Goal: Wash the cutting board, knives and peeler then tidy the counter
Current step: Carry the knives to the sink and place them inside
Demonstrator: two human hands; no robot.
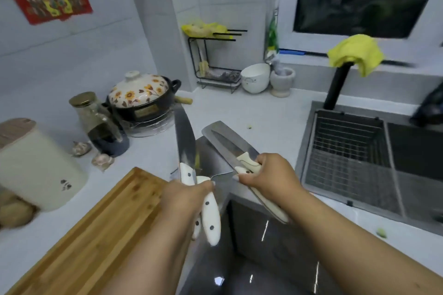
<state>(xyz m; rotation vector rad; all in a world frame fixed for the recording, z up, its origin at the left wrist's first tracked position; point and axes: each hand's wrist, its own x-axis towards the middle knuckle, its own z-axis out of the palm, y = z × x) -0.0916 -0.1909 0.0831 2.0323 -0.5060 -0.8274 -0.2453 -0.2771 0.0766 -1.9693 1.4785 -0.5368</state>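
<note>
My left hand (184, 195) grips white riveted handles of two knives: a long chef's knife (184, 137) pointing up and away, and a broad cleaver (212, 158). My right hand (271, 176) grips two more white-handled knives, a wide blade (227, 135) with a narrow knife (224, 143) lying on it. All the blades are held above the counter's corner. A wooden cutting board (96, 235) lies on the counter at lower left. The sink (407, 165) is on the right. No peeler is visible.
A white knife block (36, 170), a glass jar (96, 120) and a flowered clay pot (141, 98) stand at the left. A rack (215, 62), bowl (255, 78) and mortar (281, 81) are at the back. A yellow cloth (357, 55) hangs on the black faucet. Garlic (103, 160) lies nearby.
</note>
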